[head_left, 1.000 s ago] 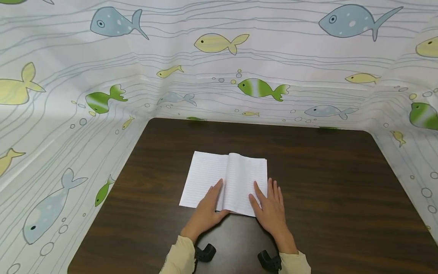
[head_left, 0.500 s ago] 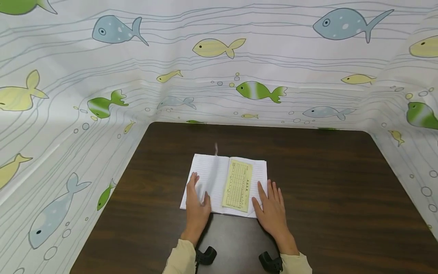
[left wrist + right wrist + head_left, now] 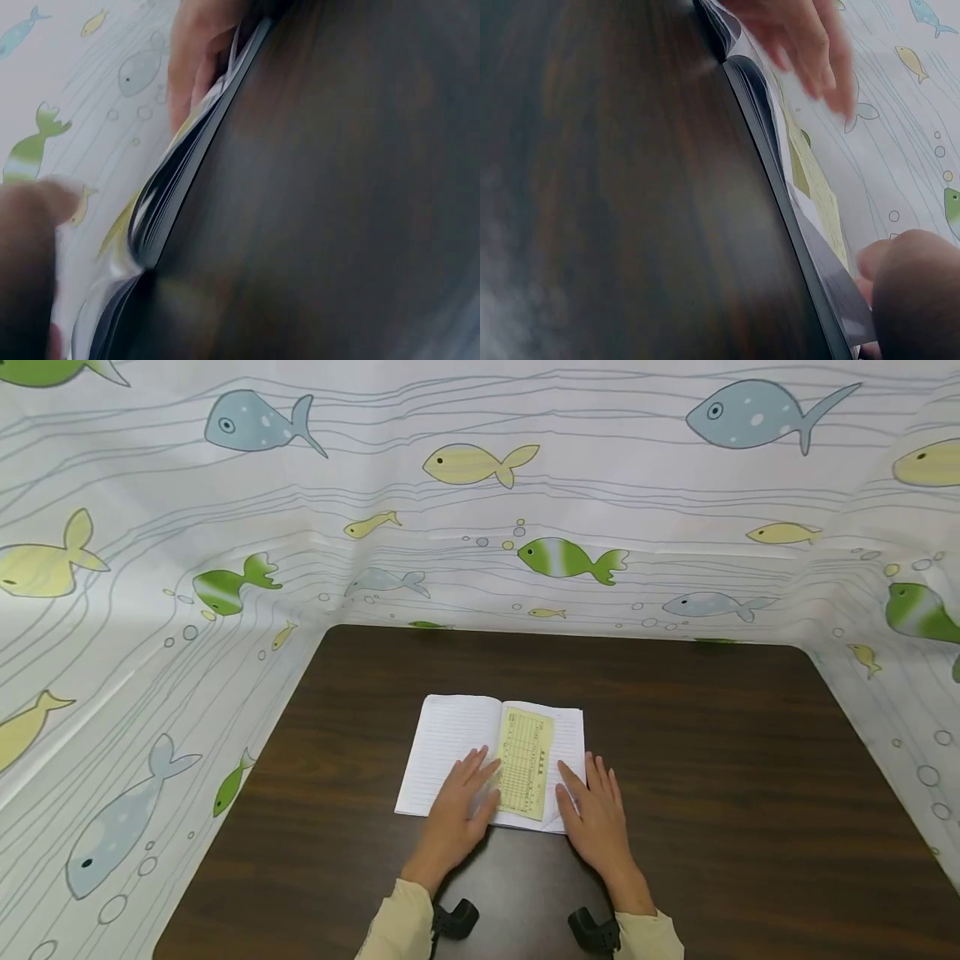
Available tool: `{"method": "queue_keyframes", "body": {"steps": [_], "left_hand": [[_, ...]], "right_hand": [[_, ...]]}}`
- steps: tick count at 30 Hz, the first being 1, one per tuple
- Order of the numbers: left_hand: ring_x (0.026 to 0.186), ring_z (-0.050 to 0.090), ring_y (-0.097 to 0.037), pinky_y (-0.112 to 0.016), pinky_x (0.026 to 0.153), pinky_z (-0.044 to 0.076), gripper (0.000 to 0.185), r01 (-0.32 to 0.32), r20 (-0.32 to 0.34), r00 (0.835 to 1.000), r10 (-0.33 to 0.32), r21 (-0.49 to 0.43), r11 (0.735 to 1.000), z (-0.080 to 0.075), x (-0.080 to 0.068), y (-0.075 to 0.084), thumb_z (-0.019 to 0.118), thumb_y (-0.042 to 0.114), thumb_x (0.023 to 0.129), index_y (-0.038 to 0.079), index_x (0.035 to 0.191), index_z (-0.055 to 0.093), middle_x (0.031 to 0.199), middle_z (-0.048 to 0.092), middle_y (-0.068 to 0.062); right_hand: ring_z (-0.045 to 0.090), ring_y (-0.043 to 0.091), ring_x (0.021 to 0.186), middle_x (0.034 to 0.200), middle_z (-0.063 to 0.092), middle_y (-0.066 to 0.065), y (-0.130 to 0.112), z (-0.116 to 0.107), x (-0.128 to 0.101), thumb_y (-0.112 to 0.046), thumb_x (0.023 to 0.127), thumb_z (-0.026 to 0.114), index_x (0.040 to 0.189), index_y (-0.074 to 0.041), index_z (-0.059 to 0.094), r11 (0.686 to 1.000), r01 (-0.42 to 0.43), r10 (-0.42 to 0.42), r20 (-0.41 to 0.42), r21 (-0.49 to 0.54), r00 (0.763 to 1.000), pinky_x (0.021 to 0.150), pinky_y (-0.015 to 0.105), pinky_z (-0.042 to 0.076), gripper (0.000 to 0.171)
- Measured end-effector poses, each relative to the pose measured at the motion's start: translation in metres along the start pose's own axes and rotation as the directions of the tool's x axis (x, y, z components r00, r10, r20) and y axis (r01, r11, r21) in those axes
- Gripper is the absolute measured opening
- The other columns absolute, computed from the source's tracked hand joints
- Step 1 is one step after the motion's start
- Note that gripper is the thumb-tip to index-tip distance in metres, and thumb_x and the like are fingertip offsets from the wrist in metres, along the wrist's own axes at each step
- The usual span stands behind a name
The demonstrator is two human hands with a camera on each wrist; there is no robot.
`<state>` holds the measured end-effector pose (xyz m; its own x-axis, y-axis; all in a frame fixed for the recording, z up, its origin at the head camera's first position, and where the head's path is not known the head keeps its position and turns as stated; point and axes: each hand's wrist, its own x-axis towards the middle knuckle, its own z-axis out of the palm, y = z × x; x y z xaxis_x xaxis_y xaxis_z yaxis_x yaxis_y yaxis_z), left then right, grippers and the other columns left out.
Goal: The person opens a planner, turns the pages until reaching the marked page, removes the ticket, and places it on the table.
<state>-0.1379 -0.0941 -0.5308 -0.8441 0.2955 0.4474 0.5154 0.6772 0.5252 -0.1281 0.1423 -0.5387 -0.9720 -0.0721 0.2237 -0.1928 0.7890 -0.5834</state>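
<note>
An open lined notebook [image 3: 450, 739] lies on the dark wooden table [image 3: 712, 760]. A yellow printed slip [image 3: 527, 760] rests on its right page beside the spine. My left hand [image 3: 459, 810] lies flat on the lower left page, with its fingertips at the slip's left edge. Over the notebook's lower right corner my right hand [image 3: 594, 810] rests flat, fingers straight. The left wrist view shows the notebook's page edges [image 3: 176, 187] close up and blurred. In the right wrist view the notebook's edge [image 3: 769, 142] runs past my left hand's fingers [image 3: 810, 45].
White cloth printed with fish [image 3: 525, 485] walls the table at the back and on both sides. Black wrist camera mounts [image 3: 450, 917] show at my sleeves. Bare tabletop surrounds the notebook.
My left hand turned a page over to the left, uncovering the yellow slip, then came back toward the spine and slip. The right hand has stayed on the lower right corner.
</note>
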Motion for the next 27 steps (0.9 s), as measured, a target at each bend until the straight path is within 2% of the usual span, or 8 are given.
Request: {"method": "queue_keyframes", "body": {"steps": [3,6,18,27], "left_hand": [[0.144,0.027,-0.022,-0.046,0.116,0.018,0.049,-0.032,0.171,0.985,0.020,0.072,0.997,0.0036,-0.0031,0.0026,0.054,0.044,0.098,0.020,0.141,0.053,0.153,0.037,-0.004],[0.144,0.027,-0.023,-0.048,0.116,0.019,0.054,-0.062,0.238,0.971,0.030,0.128,0.990,0.0048,-0.0045,0.0034,0.055,0.050,0.095,0.022,0.141,0.053,0.152,0.038,-0.004],[0.145,0.025,-0.025,-0.047,0.117,0.017,0.059,-0.052,0.270,0.963,0.019,0.115,0.992,0.0012,-0.0027,0.0038,0.057,0.052,0.094,0.021,0.143,0.050,0.154,0.035,-0.004],[0.144,0.026,-0.022,-0.046,0.117,0.015,0.078,-0.057,0.285,0.958,0.025,0.106,0.993,0.0018,-0.0023,0.0047,0.064,0.056,0.087,0.012,0.148,0.042,0.154,0.035,-0.005]], "right_hand": [[0.018,0.038,0.145,0.154,0.027,0.025,0.0019,0.0009,0.0002,-0.034,0.100,0.051,0.140,-0.011,0.054,1.000,0.007,-0.007,-0.007,0.004,1.000,0.115,0.055,0.008,0.046],[0.017,0.038,0.145,0.154,0.026,0.025,0.0032,0.0010,0.0000,-0.033,0.099,0.054,0.139,-0.012,0.055,1.000,0.008,-0.008,0.004,0.000,1.000,0.115,0.056,0.007,0.045],[0.018,0.039,0.145,0.154,0.027,0.025,0.0012,-0.0012,-0.0017,-0.031,0.098,0.057,0.135,-0.015,0.059,1.000,0.009,-0.009,0.015,0.015,1.000,0.115,0.056,0.008,0.041],[0.018,0.039,0.145,0.154,0.027,0.026,0.0012,-0.0019,-0.0014,-0.031,0.098,0.057,0.136,-0.013,0.059,0.999,0.016,-0.016,0.010,0.028,1.000,0.115,0.056,0.008,0.042]]}}
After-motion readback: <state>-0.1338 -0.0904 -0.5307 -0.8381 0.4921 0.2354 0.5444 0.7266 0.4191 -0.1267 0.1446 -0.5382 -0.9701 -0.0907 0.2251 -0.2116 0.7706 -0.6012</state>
